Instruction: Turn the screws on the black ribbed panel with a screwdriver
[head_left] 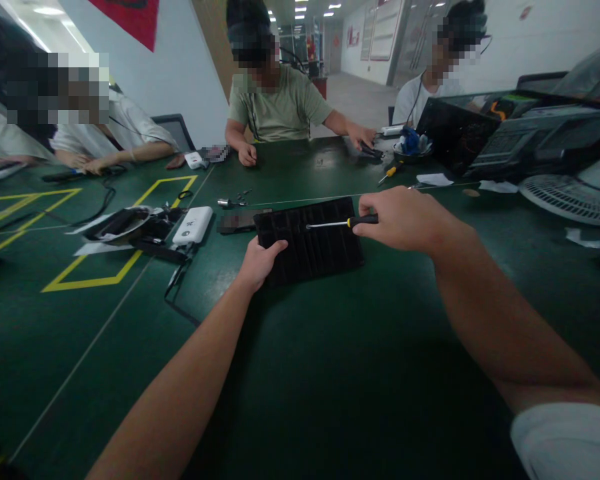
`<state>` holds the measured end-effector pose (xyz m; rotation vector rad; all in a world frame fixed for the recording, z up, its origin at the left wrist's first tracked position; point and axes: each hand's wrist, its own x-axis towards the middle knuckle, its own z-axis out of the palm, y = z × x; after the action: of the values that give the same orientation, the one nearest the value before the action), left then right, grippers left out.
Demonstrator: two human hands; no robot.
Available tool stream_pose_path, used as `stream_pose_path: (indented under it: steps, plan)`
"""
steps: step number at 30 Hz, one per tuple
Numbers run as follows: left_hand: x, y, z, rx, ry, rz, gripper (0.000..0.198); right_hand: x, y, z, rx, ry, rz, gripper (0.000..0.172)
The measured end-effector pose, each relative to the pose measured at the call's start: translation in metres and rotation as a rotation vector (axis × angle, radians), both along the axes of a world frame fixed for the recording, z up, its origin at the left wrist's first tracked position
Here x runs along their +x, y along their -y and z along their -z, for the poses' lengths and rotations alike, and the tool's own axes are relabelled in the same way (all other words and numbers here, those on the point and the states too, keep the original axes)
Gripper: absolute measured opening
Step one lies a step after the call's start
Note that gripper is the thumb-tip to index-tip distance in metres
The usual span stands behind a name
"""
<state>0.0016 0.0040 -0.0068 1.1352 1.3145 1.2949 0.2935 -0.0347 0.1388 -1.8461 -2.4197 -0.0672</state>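
My left hand point(261, 263) grips the left edge of a flat black ribbed panel point(325, 250), thumb on top; its fingers underneath are hidden. The panel is tilted above the green table. In my right hand point(405, 217) is a screwdriver point(330, 225) with a black and yellow handle and a thin metal shaft. The shaft points left across the panel, its tip over a spot near the panel's upper middle. I cannot tell whether the tip touches a screw. Just left of the panel lies a dark flat object point(235, 222).
A white device point(193, 225) and a heap of black parts point(125, 225) lie to the left. Small loose parts point(244, 195) lie beyond the panel. Another screwdriver point(391, 173), paper scraps point(434, 179) and a white fan point(560, 200) are at right. Several people sit around the table.
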Motion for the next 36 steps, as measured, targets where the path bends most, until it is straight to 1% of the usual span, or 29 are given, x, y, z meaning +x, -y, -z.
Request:
stream_pose_path:
  steps: [5, 13, 27, 30, 36]
  plan:
    - [0.0014, 0.0014, -0.0019, -0.005, 0.009, 0.004, 0.046, -0.0007, 0.0000, -0.0005, -0.012, 0.013, 0.011, 0.042]
    - [0.0017, 0.0021, -0.0039, -0.009, 0.012, 0.001, 0.046, -0.0024, 0.0005, -0.0030, -0.038, 0.035, 0.019, 0.050]
    - [0.0005, 0.0016, -0.0024, -0.006, -0.001, 0.001, 0.045, -0.0051, 0.0007, -0.0037, -0.082, 0.094, 0.019, 0.055]
    - [0.0010, 0.0013, -0.0019, -0.001, -0.005, -0.005, 0.045, -0.0047, 0.0010, -0.0028, -0.079, 0.064, 0.012, 0.052]
    - [0.0012, 0.0006, -0.0012, -0.009, -0.002, 0.000, 0.047, -0.0022, 0.0015, -0.0011, -0.045, 0.023, 0.000, 0.036]
